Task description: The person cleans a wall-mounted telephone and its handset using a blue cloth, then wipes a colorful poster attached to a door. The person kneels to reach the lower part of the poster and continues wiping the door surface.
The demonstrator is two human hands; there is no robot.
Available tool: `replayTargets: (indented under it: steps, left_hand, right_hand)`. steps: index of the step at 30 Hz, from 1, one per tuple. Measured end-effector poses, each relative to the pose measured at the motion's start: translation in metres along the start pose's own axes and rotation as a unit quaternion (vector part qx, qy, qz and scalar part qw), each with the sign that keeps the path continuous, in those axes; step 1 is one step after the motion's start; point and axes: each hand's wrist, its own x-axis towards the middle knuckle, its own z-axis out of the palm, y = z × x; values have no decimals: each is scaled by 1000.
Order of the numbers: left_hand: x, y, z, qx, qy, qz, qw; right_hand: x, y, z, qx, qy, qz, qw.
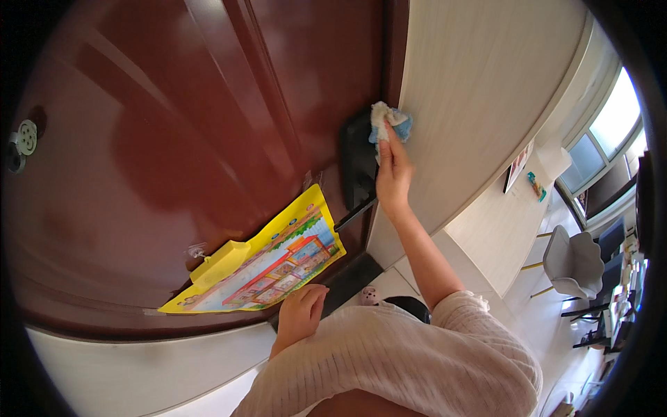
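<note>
My right hand (394, 177) is shut on a crumpled blue and white cloth (390, 122), held at the top of a black door lock plate (355, 161) near the door's edge. The plate's black handle (355, 213) juts out below the hand. A dark red-brown door (198, 130) fills the left of the view. On it hangs a yellow-edged picture chart (281, 266) with a yellow box part (221, 263) on its upper edge. My left hand (302, 313) is near the chart's lower edge, its fingers loosely curled, with nothing visible in it.
A pale wood-grain panel (469, 78) stands right of the door frame. Farther right are a light counter (490, 229) with a framed picture (518, 167), a grey chair (573, 263) and a window (604, 135). A smiley-face disc (27, 137) is on the door's far left.
</note>
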Motion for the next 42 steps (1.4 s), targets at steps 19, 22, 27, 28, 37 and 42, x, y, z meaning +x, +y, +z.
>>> replayTargets:
  steps: [19,22,27,28,37,42]
  left_hand:
    - [19,-6,4,18,-11,15,1000]
    - [13,-9,0,35,15,3,999]
    - [-10,-23,-2,75,55,-17,996]
    - [-13,-23,-3,77,29,-33,996]
    - [-32,-30,-21,77,89,-21,993]
    - [-62,-42,-22,80,95,-50,991]
  right_hand:
    - [96,-49,-12,-55,-138,-301,942]
    - [64,-38,2,-162,-158,-407,885]
    - [16,-5,-23,-327,-247,-463,786]
    - [3,15,-32,-345,-279,-449,776]
    - [-29,17,-33,-337,-398,-258,814]
    - [-50,24,-83,59,118,198,971]
